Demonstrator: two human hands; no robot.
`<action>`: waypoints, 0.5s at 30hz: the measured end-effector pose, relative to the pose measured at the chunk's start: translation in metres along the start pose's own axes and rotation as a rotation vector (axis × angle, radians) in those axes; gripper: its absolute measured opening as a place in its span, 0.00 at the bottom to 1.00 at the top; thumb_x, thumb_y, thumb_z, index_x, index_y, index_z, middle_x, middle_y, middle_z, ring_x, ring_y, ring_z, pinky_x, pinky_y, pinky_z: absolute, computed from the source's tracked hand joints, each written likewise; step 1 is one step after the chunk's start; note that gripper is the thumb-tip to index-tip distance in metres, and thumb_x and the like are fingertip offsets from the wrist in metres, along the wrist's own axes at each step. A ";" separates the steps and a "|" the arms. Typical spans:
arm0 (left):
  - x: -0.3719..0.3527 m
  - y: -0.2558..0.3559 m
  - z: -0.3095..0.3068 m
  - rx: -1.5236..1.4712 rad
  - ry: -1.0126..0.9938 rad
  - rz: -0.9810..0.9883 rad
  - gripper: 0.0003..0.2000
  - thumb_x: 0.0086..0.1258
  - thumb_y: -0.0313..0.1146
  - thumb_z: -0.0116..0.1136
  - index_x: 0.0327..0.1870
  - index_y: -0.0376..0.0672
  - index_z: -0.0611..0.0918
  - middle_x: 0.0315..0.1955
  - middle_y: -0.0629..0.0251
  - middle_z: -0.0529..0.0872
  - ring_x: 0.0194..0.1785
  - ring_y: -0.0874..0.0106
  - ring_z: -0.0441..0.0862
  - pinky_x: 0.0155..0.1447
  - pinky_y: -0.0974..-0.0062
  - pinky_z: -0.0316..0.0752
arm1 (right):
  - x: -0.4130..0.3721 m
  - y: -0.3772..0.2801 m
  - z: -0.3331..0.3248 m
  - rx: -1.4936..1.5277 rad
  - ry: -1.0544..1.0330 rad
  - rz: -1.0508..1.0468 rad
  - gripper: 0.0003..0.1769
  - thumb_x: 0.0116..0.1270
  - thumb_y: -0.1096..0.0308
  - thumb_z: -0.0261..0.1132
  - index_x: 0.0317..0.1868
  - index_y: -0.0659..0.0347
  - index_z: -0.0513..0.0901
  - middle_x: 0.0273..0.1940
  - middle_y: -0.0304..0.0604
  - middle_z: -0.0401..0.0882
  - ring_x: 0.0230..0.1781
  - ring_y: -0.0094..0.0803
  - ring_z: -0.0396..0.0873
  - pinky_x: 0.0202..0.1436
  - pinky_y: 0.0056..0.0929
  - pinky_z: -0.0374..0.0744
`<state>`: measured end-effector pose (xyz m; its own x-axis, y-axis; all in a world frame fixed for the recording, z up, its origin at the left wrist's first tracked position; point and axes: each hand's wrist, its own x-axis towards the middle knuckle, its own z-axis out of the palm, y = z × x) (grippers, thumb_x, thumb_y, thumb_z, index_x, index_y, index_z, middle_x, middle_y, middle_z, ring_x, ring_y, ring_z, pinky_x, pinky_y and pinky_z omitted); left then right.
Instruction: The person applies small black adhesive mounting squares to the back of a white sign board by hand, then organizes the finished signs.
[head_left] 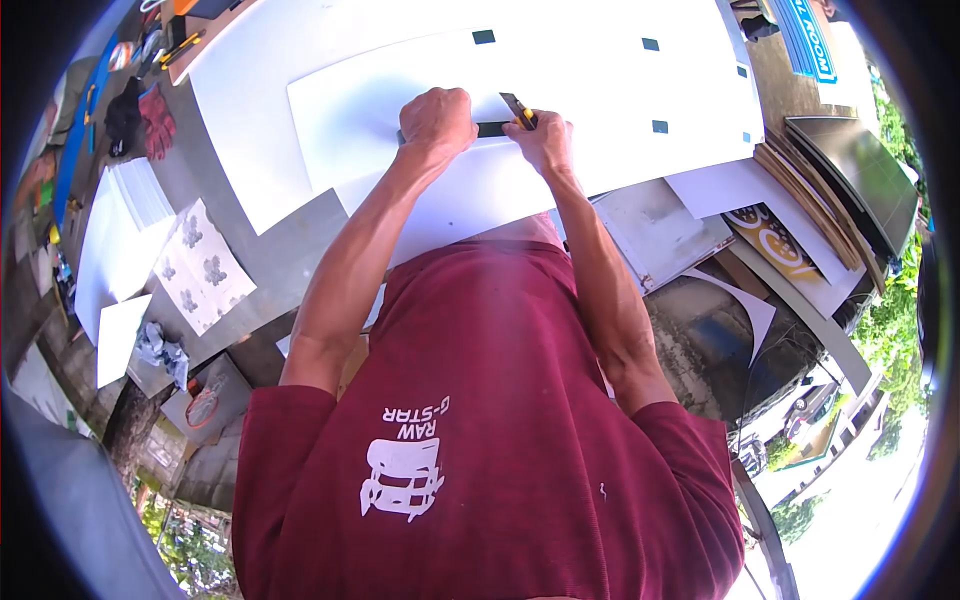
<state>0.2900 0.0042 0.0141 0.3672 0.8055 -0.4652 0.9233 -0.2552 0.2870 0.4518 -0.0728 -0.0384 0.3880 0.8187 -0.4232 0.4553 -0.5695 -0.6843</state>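
A large white sheet point(600, 90) lies in front of me, with several small dark rectangles point(651, 44) on it. My left hand point(438, 120) is closed over a dark, narrow strip point(490, 129) on the sheet; its fingertips are hidden from view. The strip shows between my two hands. In my right hand point(545, 142) is a utility knife point(520, 110) with a yellow and black body, fingers wrapped round it. Its dark tip points up and left, just beyond the strip. Another white piece point(455, 205) lies nearer my body, under my forearms.
A printed paper point(203, 268) and white sheets point(125, 220) lie at left, with a red glove point(157, 122) beyond them. To the right are stacked boards point(815, 205), a dark panel point(865, 180) and a patterned yellow-black piece point(775, 240). A blue sign point(805, 40) stands at top right.
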 end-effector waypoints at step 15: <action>0.002 0.001 0.002 0.028 -0.074 -0.041 0.07 0.60 0.35 0.71 0.36 0.45 0.92 0.32 0.56 0.92 0.40 0.59 0.91 0.49 0.61 0.83 | -0.001 -0.006 -0.003 -0.048 -0.032 -0.050 0.13 0.58 0.66 0.77 0.37 0.69 0.89 0.23 0.48 0.83 0.22 0.31 0.80 0.33 0.34 0.81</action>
<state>0.2917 0.0045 0.0116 0.3354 0.7738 -0.5373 0.9401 -0.2385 0.2434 0.4510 -0.0710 -0.0322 0.3383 0.8479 -0.4082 0.5114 -0.5298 -0.6766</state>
